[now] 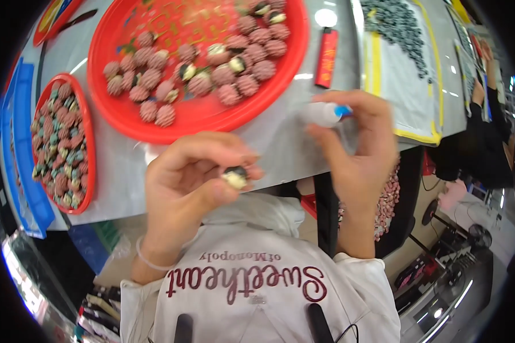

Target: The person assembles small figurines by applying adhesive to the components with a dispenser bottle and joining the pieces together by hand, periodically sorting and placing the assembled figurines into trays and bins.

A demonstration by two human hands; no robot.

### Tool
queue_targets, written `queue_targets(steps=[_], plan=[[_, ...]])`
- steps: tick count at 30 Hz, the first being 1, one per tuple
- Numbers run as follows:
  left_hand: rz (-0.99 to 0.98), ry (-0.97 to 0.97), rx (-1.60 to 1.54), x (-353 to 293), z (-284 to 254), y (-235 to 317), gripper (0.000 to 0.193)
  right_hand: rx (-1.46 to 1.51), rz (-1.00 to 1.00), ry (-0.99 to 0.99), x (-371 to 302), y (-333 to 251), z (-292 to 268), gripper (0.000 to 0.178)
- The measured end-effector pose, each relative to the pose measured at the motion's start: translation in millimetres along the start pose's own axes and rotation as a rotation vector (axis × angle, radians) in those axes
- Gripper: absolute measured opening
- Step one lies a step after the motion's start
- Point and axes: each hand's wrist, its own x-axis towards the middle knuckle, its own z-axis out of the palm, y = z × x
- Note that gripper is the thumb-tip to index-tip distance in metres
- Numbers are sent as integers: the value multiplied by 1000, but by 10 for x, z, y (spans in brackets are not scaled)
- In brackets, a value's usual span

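Between the thumb and fingers of my left hand (191, 171) is a small ridged piece (234, 177), its dark and cream side showing. My right hand (363, 134) grips a small white bottle (324, 115) with a blue part at one end, held above the table's near edge. The two hands are apart. Just beyond them lies a big round red tray (171, 134) with several loose pink ridged pieces (200, 84), some showing cream and dark sides.
At the left, a red oval tray (89, 171) is heaped with small pink, green and cream pieces, beside a blue tray (26, 154). A red packet (327, 57) lies right of the big tray. Dark pieces (397, 28) cover part of a yellow-edged sheet. Another person's arms (489, 74) show far right.
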Motion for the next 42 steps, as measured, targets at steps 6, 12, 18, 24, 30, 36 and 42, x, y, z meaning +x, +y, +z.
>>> queue_targets(steps=[6,12,18,24,30,36,42], plan=[[4,20,19,-12,-5,25,29,-96,104,-259,233,-78,-436,20],[-24,-33,20,2,15,47,27,-434,167,133,939,724,-1272,15],[-24,-50,7,27,-12,76,24,-586,229,99,1059,834,-1218,16],[-60,-100,-9,0,-49,160,21,-588,200,141,1054,924,-1299,15],[-86,-6,-10,-60,13,215,21,-483,239,108,948,816,-1253,13],[-136,-2,-36,-80,-67,258,23,154,316,186,592,64,-1007,18],[-78,-115,-128,-42,-31,208,24,658,141,-97,196,-232,-634,14]])
